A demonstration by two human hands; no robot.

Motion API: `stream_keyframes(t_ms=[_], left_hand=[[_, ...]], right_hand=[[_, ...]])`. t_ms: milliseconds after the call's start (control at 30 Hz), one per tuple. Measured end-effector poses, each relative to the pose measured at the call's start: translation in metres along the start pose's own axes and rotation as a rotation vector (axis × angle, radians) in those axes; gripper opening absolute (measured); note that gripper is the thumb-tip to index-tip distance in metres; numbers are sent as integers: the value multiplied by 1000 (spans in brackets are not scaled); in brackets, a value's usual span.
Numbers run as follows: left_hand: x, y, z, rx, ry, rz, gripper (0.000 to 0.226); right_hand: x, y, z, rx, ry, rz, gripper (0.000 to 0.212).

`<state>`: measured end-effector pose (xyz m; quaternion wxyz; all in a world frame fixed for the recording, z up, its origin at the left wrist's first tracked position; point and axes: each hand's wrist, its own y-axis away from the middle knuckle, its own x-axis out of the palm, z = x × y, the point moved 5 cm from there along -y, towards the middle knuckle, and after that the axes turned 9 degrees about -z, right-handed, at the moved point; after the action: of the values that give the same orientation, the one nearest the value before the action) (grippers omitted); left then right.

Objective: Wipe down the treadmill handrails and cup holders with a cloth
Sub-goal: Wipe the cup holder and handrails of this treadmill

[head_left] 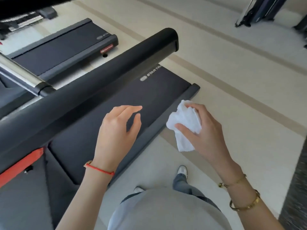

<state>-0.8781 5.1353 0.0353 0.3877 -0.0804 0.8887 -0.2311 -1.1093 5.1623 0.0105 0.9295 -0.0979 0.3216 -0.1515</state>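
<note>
A thick black padded handrail (93,85) runs from the lower left up to its rounded end at the top centre. My right hand (204,131) grips a crumpled white cloth (184,123), held in the air to the right of the rail and apart from it. My left hand (119,130) hovers below the rail with relaxed fingers and holds nothing. No cup holder is in view.
The dark treadmill belt (132,100) lies under my hands, with a red panel (21,163) at lower left. A chrome bar (20,75) joins the rail at the left. A second treadmill (66,48) stands behind. Pale floor (232,90) spreads to the right.
</note>
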Motion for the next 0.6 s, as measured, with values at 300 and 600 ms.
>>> stream_keyframes(t_ms=[300,600], left_hand=[[132,-45,-69,80,68,152,23],[238,-76,-134,111,104,251,22]], right_hand=[[-88,-33,-101,195,63,-105,45],[-162,-66,-187,294,115,-174,45]])
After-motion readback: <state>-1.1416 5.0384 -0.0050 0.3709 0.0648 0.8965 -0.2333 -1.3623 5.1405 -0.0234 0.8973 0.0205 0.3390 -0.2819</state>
